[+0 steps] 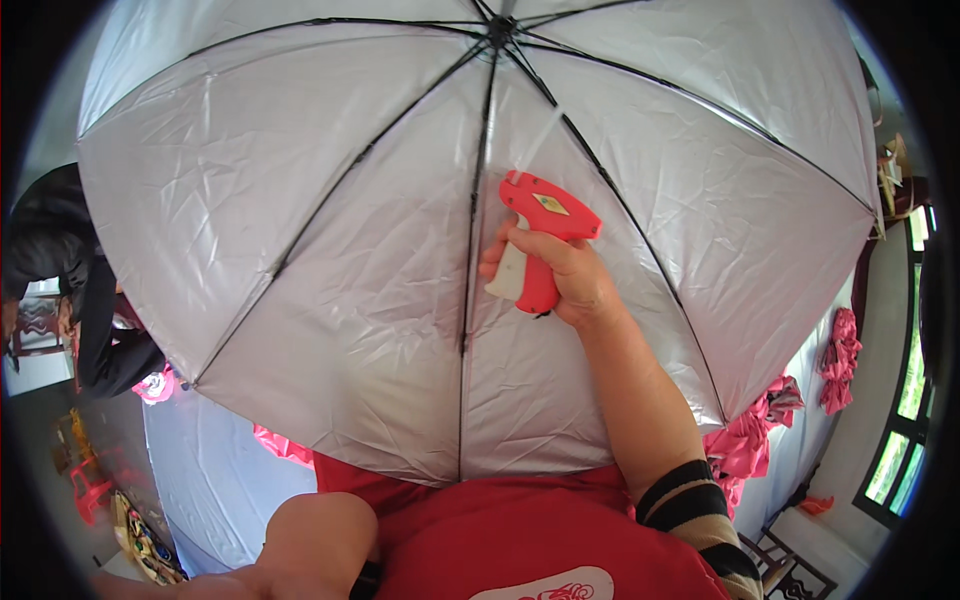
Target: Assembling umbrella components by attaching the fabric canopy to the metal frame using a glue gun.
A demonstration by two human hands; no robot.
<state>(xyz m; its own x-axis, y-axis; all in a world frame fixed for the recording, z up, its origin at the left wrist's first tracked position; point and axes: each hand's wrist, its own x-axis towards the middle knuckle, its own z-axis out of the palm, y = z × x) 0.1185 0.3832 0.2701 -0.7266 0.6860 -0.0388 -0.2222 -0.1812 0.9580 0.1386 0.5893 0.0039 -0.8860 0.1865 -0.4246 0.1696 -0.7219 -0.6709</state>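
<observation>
My right hand (556, 272) grips a red tagging gun (541, 287) with a white trigger lever, fingers wrapped round its handle. The gun's nose points up and to the left against the inner side of an open umbrella (380, 330). Silver-grey fabric and thin black ribs spread from the umbrella's dark hub (500, 32) at the top. One rib runs straight down just left of the gun. Only bare skin of my left arm (318, 535) shows at the lower left; its hand is not visible.
A pale blue table surface (215, 480) lies under the umbrella. Bunched pink fabric (745, 445) rests at the right, with another pink bundle (840, 360) farther off. At the left a person in black (60, 240) bends forward. A red plastic stool (90, 490) stands on the floor.
</observation>
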